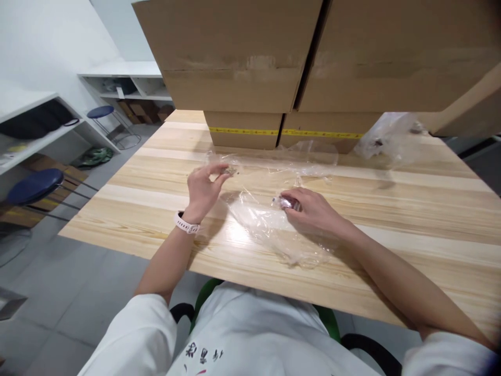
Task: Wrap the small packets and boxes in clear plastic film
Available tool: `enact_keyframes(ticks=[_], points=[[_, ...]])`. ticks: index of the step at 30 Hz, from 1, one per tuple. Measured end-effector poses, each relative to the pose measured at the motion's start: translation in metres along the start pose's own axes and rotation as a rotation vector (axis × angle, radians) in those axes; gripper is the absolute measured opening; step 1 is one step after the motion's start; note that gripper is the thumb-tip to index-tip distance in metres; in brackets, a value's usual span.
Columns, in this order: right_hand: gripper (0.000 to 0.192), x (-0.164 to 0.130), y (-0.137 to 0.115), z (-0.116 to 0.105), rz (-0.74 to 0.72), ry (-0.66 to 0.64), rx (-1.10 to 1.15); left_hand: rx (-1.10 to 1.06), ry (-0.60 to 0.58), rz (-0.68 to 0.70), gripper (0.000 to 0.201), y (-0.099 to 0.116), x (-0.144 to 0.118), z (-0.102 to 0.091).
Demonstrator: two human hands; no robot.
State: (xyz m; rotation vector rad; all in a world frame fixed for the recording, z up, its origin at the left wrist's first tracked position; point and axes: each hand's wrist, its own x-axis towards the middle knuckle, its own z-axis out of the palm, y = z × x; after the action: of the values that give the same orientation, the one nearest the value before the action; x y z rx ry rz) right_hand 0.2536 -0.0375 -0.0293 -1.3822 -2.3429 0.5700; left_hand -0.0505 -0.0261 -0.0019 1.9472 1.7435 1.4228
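Note:
My left hand (205, 189), with a white band on its wrist, is closed in a pinch at the fingertips. Between thumb and fingers is a small clear plastic packet (230, 171) with tiny light bits; its exact kind is too small to tell. Closed around a small dark red, shiny wrapped item (290, 202) is my right hand (309, 208), low over the table; the palm hides part of it. Crumpled clear plastic bags (270, 222) lie between and under the hands. Another clear plastic sheet (309, 156) rests farther back, apart from both hands.
Large cardboard boxes (242, 57) are stacked at the back of the wooden table (141, 209), with yellow tape on the lower ones. At the back right sits a clear bag (385, 138) with dark bits. Blue stools (37, 186) and white shelves stand to the left.

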Motion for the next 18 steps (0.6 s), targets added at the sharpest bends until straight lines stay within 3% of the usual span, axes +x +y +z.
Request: enact_keyframes(ticks=[2, 3, 7, 9, 13, 18], points=[[0.034, 0.001, 0.001, -0.006, 0.016, 0.044, -0.015, -0.222, -0.001, -0.089, 0.017, 0.001, 0.001, -0.002], [0.036, 0.0, -0.001, -0.009, 0.016, 0.082, -0.003, -0.336, -0.072, -0.146, 0.02, 0.002, -0.001, -0.001], [0.049, -0.01, -0.025, -0.011, -0.095, 0.23, 0.172, -0.647, -0.593, -0.426, 0.033, 0.013, -0.016, 0.013], [0.047, -0.017, -0.04, -0.003, -0.181, 0.257, 0.191, -0.816, -0.762, -0.584, 0.037, 0.019, -0.028, 0.025], [0.042, -0.025, -0.051, 0.02, -0.252, 0.283, 0.045, -1.149, -0.854, -0.825, 0.041, 0.028, -0.046, 0.044], [0.049, -0.024, -0.049, 0.03, -0.312, 0.239, 0.038, -1.148, -0.857, -0.762, 0.045, 0.032, -0.05, 0.043]])
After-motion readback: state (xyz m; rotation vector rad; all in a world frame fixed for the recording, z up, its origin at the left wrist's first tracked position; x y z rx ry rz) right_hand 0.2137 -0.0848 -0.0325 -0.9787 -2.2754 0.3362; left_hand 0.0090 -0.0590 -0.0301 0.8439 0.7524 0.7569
